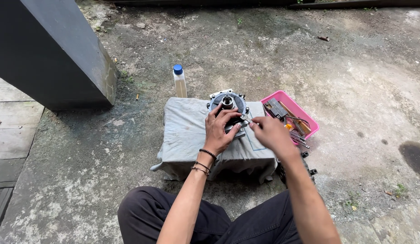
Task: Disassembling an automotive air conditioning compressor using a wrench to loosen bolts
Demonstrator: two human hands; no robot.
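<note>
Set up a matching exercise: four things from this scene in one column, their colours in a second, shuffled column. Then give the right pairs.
Column one:
1. tray of tools
2. cap of the bottle
3. cloth under the round metal part
4. wrist bands on the left arm

Column two:
A. grey
B. black
C. pink
D. blue

Pairs: 1-C, 2-D, 3-A, 4-B
</note>
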